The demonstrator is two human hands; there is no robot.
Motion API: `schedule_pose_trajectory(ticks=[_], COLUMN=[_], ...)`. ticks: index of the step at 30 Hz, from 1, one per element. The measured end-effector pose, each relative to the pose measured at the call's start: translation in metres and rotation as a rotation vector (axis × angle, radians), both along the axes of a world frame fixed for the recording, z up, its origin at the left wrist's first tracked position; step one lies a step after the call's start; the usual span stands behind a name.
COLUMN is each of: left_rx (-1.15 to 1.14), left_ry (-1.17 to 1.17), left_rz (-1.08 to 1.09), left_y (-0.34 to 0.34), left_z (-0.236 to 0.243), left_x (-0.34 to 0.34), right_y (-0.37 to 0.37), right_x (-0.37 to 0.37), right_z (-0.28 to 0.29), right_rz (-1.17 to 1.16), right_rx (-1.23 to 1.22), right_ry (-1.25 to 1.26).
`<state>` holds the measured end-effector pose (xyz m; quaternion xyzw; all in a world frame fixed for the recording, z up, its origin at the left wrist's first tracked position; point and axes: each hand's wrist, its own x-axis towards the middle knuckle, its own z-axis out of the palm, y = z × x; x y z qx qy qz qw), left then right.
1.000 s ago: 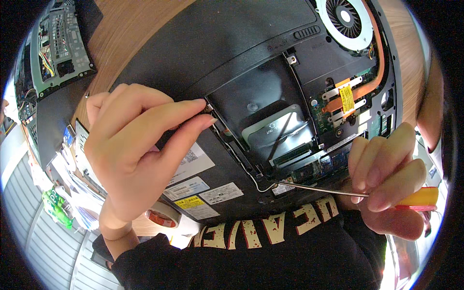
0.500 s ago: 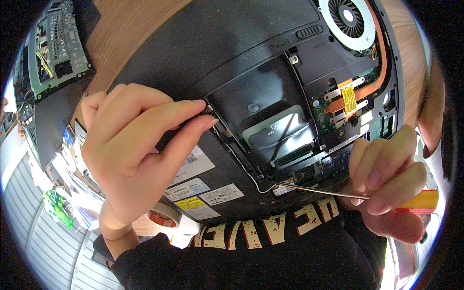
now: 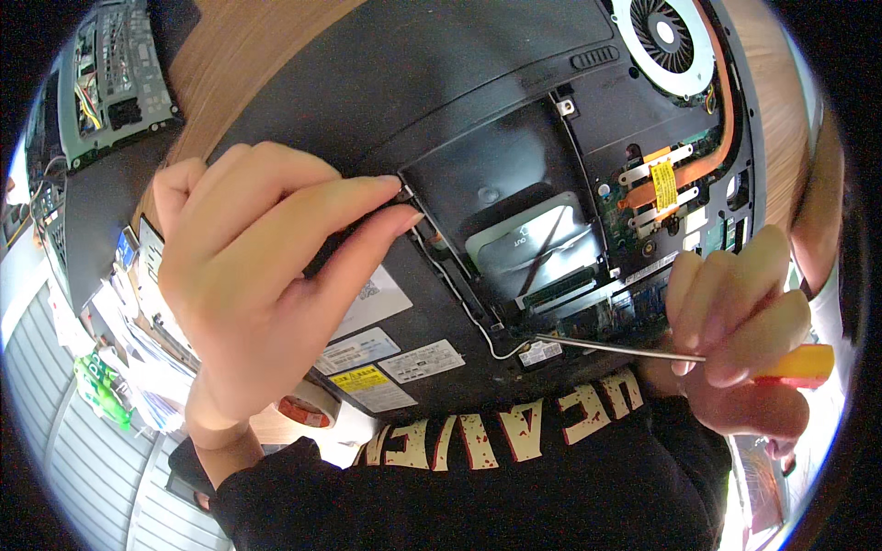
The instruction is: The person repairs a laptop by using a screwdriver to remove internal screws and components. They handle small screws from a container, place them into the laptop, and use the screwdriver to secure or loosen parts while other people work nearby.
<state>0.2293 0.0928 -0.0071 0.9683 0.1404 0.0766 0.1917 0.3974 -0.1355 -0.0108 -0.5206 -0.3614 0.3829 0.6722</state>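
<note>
A black laptop [image 3: 423, 73] lies bottom up, its fan [image 3: 664, 35], copper heat pipe [image 3: 721, 147] and an open bay [image 3: 510, 156] exposed. My left hand [image 3: 266, 275] has thumb and forefinger closed at the bay's left edge, on something too small to make out. A thin white wire [image 3: 459, 303] runs down along that edge. My right hand [image 3: 735, 312] grips a screwdriver [image 3: 792, 365] with a yellow and red handle; its metal tip rests at the bay's lower corner, beside the wire's bend.
A dismantled electronic chassis [image 3: 115, 83] is at upper left on the wooden table [image 3: 220, 64]. A tape roll [image 3: 308, 406], papers [image 3: 156, 395] and a green package [image 3: 101, 381] lie near the left. Another person's forearm [image 3: 822, 193] shows at the far right edge.
My left fingertips have shifted slightly up and right, as has the laptop in the view. The screwdriver and my right hand sit slightly higher, with the tip a little to the right.
</note>
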Motion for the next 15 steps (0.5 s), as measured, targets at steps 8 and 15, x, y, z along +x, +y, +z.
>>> schedule_pose_trajectory(ticks=[8, 15], left_rx=[0.007, -0.105], left_ry=[-0.086, -0.208], left_rz=[0.008, 0.047], left_y=[-0.002, 0.004], left_z=[-0.004, -0.01], left_x=[-0.017, -0.027], right_y=[0.002, 0.017], right_x=[-0.003, 0.004], right_z=[-0.006, 0.012], right_rz=[-0.072, -0.184], right_rx=[0.135, -0.049], right_ry=[0.211, -0.02])
